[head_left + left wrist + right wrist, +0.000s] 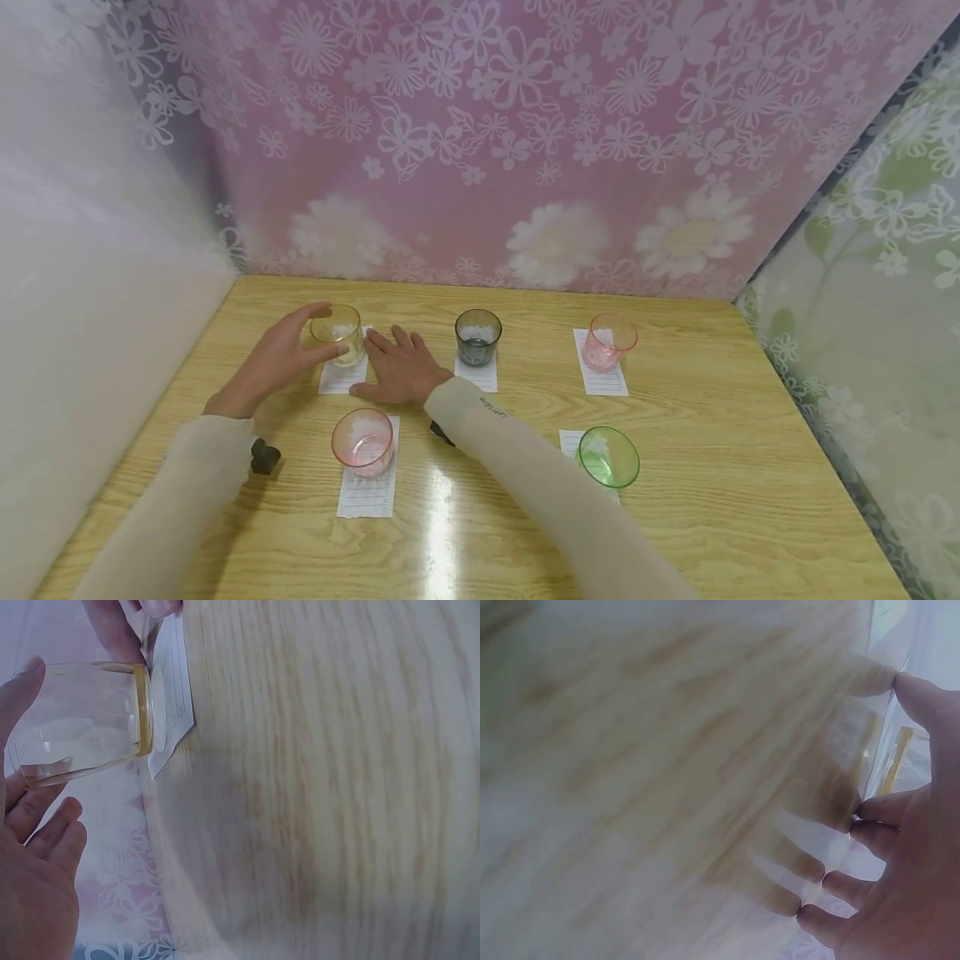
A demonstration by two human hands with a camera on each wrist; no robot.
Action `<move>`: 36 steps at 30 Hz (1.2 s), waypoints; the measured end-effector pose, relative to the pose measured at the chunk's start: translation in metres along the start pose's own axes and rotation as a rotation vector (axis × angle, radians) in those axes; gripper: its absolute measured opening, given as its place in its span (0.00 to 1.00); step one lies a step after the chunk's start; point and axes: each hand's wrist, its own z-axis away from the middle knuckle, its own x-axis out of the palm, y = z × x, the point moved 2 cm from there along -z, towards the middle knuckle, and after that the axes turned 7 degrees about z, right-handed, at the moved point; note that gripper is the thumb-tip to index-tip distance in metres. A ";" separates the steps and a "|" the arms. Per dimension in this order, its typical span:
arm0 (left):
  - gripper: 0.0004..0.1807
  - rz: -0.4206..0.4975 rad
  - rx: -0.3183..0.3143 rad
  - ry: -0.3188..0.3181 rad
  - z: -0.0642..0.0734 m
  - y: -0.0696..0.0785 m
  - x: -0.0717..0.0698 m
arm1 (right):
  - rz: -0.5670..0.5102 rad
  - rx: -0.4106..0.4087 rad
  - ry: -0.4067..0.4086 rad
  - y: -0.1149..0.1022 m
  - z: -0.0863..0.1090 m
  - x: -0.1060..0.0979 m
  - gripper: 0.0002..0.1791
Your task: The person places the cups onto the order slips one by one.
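At the far left of the table, my left hand [272, 360] holds a clear yellow glass cup [347, 337] between thumb and curved fingers. A lined paper slip [343, 383] lies under this cup. In the left wrist view the cup's thick amber base [142, 709] is right at the slip [180, 694]; whether they touch, I cannot tell. My right hand [405, 371] lies just right of the slip with fingers spread. Its fingertips [840, 885] touch the table, and the fingers nearest the slip seem to reach its edge.
A grey glass cup [477, 337], a pink one [609, 342] at back right, another pink one [363, 442] at front left, and a green one [607, 457] at front right stand on or beside paper slips. Floral curtains [480, 150] border the wooden table [697, 400]. My right forearm crosses near the green cup.
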 end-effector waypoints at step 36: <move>0.49 0.039 -0.009 0.011 0.001 -0.014 0.004 | -0.054 0.017 0.115 0.012 0.001 -0.012 0.53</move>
